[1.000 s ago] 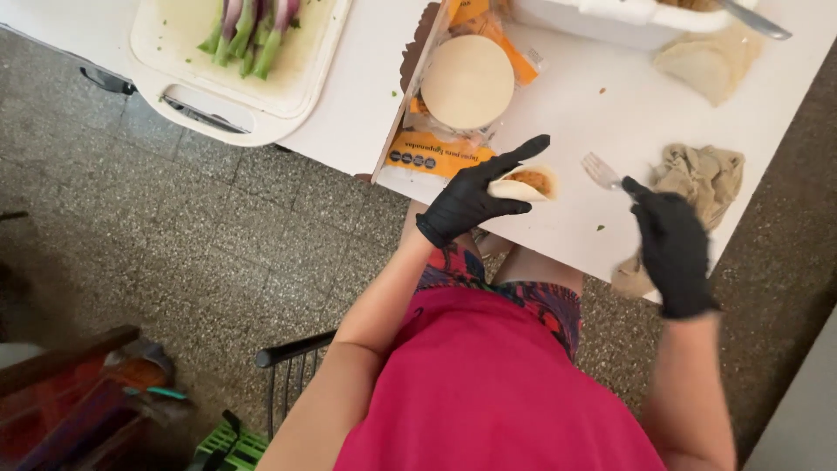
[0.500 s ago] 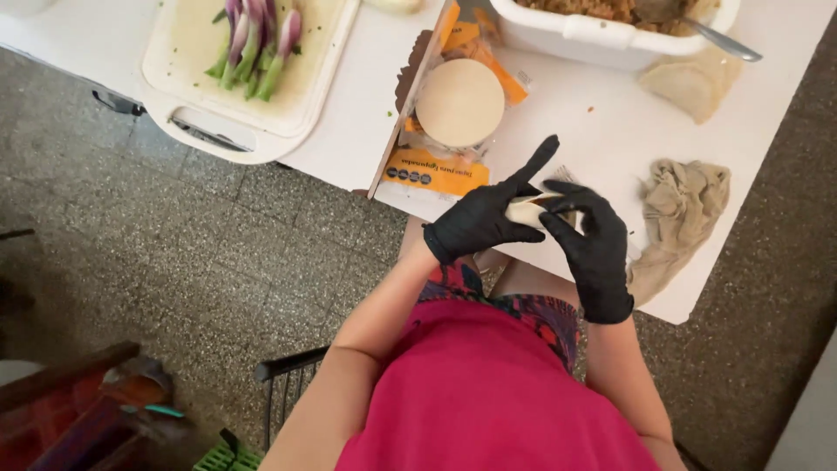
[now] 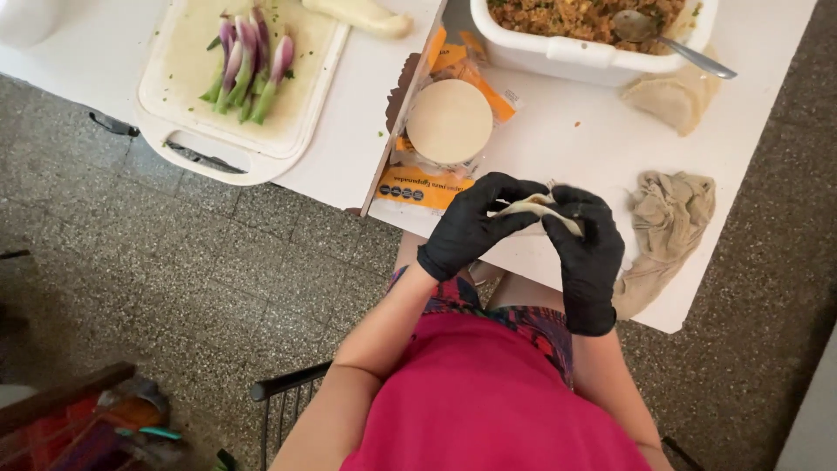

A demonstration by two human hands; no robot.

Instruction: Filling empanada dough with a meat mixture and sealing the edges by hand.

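Over white table (image 3: 558, 131), gloved hands pinch dumpling (image 3: 534, 207).

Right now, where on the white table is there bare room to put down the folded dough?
Free: the patch between the stack of dough discs and the beige cloth, below the white tub of filling. Also the strip between the cutting board and the discs. Crowded: the far edge near the tub and spoon.
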